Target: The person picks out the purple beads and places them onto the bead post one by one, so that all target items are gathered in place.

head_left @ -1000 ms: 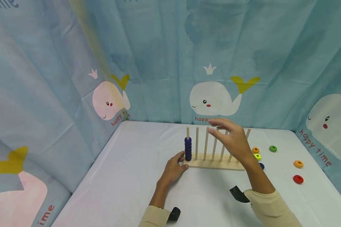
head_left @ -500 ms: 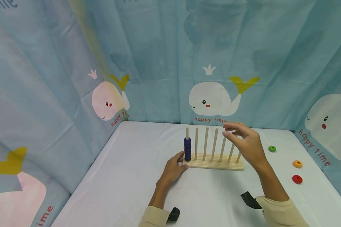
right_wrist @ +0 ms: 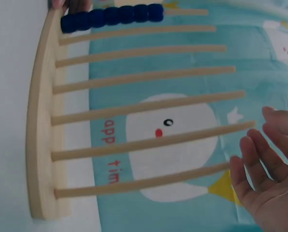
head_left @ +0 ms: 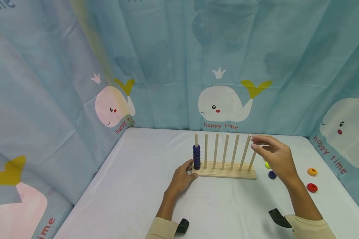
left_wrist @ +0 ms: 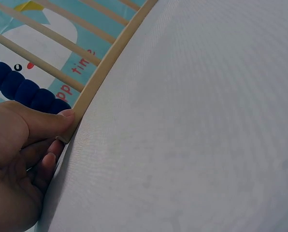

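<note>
A wooden peg rack (head_left: 224, 173) stands on the table, with several upright pegs in its flat base. Dark blue beads (head_left: 196, 157) are stacked on the leftmost peg; the other pegs carry none. My left hand (head_left: 181, 177) grips the left end of the base, thumb against its front edge and fingers curled behind, as the left wrist view also shows for the hand (left_wrist: 18, 154). Up by the tops of the two rightmost pegs is my right hand (head_left: 276, 157). Its fingers are loosely bent and nothing shows between them; in the right wrist view that hand (right_wrist: 274, 179) overlaps a peg tip.
Right of the rack lie loose beads: a dark blue one (head_left: 272, 175), a yellow-green one (head_left: 267, 164) partly behind my right hand, an orange one (head_left: 312, 171) and a red one (head_left: 312, 188). A whale-print curtain (head_left: 167, 99) hangs behind the white table (head_left: 131, 199).
My right hand has moved to the right along the peg tops, from the middle pegs to the rightmost ones. The left hand keeps its grip on the base.
</note>
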A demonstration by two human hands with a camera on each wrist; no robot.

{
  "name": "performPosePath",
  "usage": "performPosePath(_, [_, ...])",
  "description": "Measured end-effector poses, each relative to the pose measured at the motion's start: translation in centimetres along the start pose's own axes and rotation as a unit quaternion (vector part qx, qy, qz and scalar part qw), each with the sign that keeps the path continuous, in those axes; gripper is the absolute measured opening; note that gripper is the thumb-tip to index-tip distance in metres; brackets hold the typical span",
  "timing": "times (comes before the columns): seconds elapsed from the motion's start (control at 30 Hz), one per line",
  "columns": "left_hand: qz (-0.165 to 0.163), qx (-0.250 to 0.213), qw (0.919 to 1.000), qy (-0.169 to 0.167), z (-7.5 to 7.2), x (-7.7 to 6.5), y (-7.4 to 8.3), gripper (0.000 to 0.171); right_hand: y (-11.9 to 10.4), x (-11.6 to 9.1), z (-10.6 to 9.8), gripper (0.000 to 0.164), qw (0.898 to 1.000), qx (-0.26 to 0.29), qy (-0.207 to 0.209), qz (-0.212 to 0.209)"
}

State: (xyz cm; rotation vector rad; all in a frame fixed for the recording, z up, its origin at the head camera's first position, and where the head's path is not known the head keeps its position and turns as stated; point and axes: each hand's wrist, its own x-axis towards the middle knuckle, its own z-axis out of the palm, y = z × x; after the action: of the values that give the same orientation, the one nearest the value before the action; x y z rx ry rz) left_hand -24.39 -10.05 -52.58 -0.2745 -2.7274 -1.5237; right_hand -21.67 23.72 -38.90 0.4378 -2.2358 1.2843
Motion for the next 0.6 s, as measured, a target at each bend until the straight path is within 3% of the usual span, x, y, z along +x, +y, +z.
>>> performPosePath(0.37, [-0.008,0.001,1.0000,-0.002,0.1,0.0,0.0,0.065,2.6,-1.8,-2.0,0.031,0.999,-0.024,0.003,0.047])
performPosePath(0.6, [-0.009,0.002,1.0000,-0.003,0.0,0.0,0.0,0.065,4.5,-2.7,-3.1,0.033,0.997,-0.046,-0.008,0.054])
